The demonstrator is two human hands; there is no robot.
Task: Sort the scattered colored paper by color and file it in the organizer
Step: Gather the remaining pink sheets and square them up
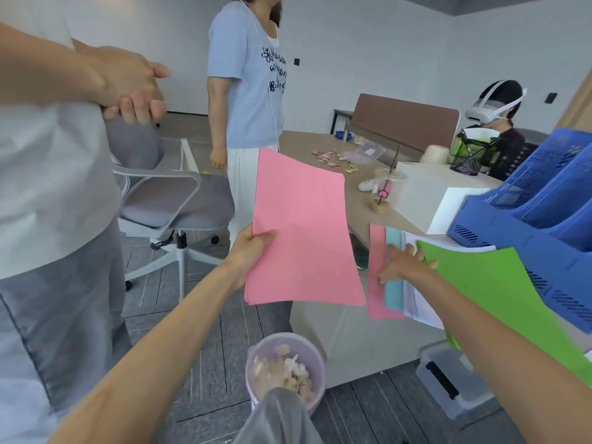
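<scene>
My left hand grips a stack of pink paper by its left edge and holds it up in the air left of the table. My right hand rests with spread fingers on a pile at the table's edge, where a pink sheet, a light blue sheet and white sheets overlap. A green sheet lies over my right forearm side of that pile. The blue organizer with slanted compartments stands at the right on the table.
A white box, a plastic cup with a straw and small colored bits lie further back on the table. Two people stand at the left, by a grey office chair. A bin and a clear storage box sit on the floor.
</scene>
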